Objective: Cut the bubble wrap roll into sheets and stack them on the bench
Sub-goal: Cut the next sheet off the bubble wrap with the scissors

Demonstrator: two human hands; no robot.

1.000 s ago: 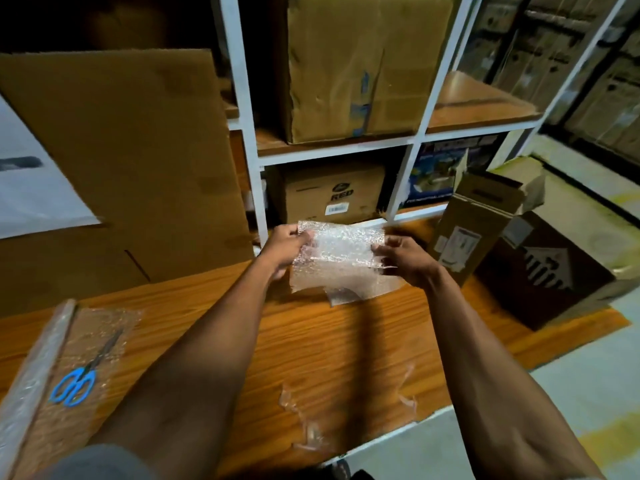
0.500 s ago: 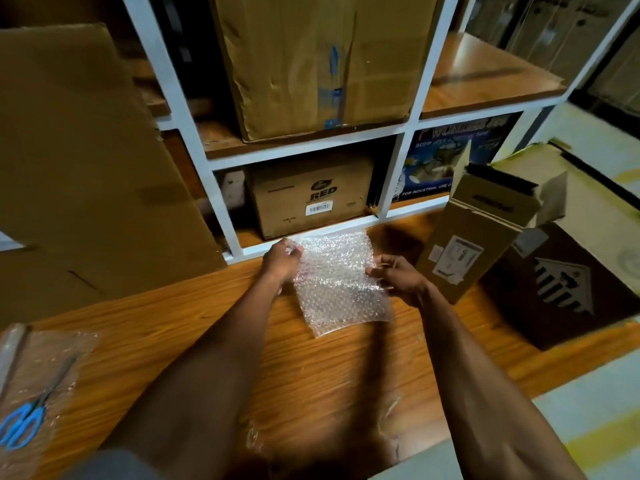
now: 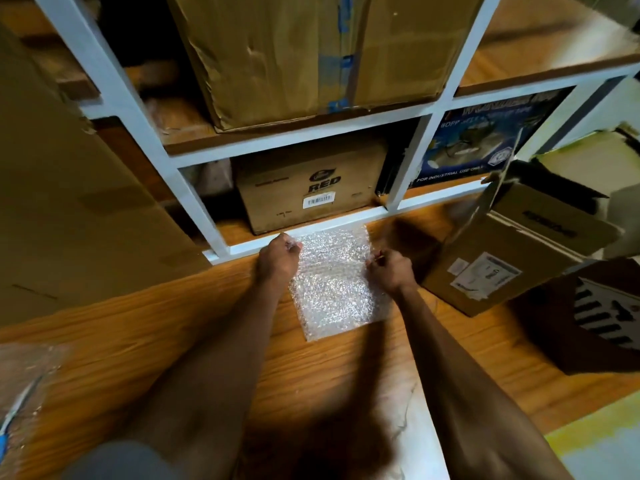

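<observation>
Since a second ago the bubble wrap sheet [image 3: 332, 282] has gone from being held up in the air to lying flat on the bench [image 3: 145, 341], and the view has swung in closer to the shelves, so the scissors on the left are now mostly out of sight.

Both hands are on the sheet's far end. Left hand [image 3: 278, 259] has its fingers curled, pinching the far left corner. Right hand [image 3: 389, 270] is curled too, pinching the right edge a bit nearer than the far corner. Both forearms reach straight out over the wood, with a bit of grey sleeve [image 3: 117, 460] at the bottom.

So the sheet sits on the orange wooden bench, far edge right up against the white shelf frame [image 3: 311, 230], near edge pointing back at the person. It looks like there could be more than one layer there, but honestly can't tell.

Behind the frame there's a cardboard box marked RED [image 3: 308, 188] on the low shelf, and a big taped box [image 3: 311, 53] on the shelf above. To the right of the hands, an open box with a shipping label [image 3: 512, 258] sits tilted near the sheet. A large cardboard panel [image 3: 69, 209] leans on the left, and more bubble wrap [image 3: 24, 379] shows at the left edge, blurry.
</observation>
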